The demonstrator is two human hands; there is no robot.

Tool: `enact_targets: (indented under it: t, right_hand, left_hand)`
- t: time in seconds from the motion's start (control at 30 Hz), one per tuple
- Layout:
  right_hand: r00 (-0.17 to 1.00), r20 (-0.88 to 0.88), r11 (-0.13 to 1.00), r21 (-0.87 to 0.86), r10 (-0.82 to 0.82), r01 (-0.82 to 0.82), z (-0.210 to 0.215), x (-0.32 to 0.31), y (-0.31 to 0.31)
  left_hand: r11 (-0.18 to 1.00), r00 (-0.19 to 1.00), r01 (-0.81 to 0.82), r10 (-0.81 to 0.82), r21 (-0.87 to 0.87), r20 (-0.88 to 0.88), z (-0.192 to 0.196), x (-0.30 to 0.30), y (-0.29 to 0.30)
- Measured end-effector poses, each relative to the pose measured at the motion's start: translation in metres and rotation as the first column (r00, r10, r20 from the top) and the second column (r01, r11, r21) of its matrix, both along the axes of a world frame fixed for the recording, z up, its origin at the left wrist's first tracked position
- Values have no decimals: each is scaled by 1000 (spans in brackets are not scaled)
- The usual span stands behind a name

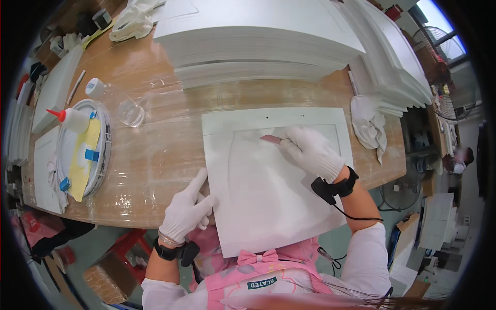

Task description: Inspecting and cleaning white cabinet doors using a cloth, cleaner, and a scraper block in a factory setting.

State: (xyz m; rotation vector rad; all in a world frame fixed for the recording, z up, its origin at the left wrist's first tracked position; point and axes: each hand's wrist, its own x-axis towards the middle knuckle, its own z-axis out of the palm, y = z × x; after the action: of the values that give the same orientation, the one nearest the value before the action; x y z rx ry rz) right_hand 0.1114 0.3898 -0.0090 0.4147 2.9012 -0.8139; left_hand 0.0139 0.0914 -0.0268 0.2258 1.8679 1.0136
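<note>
A white panel [279, 191] with a faint recessed frame lies before me, its near edge reaching past the table toward my apron. My right hand [310, 150], in a white knit glove, is closed on a flat reddish-brown piece of sandpaper [270, 139] above the panel's upper part. The glove hides most of that piece. Beside the panel's left edge is my left hand [188, 206], also gloved, with forefinger and thumb spread apart and the other fingers partly curled. Its fingertips meet the panel's edge.
A tall stack of white panels [258, 46] stands at the back, with more [398, 57] at right. A white cloth [368, 121] lies right of my panel. At left are a clear bottle [132, 113], and a round lid [106, 139] carrying a red-tipped glue bottle [76, 120] and blue blocks [92, 155].
</note>
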Motion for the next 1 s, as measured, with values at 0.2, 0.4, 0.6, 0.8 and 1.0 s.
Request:
enact_targets:
  t: [0.2,0.4,0.6,0.8,1.0]
  right_hand:
    - [933,-132,903,328,334,-277,-39,-17,25]
    - [902,-125,870,349,412,-349,-33,-44,20]
    - [873,-18,823,342,488,-453,-29,-56,9]
    - [890,-117,861,338,440,-381,-35,-55,6]
    - [823,-469,948,150,319,-281,-25,-68,37]
  left_hand:
    - [997,995,-59,63,-46,81,-2,-3,4]
    - [994,991,-72,81,-88,104,-10,-2,7]
    - [995,994,-62,68,-79,84,-6,-2,7]
    - [996,998,-23,28,-88,62,-5,-3,8]
    - [996,998,-41,45,-77,39,-3,1,6]
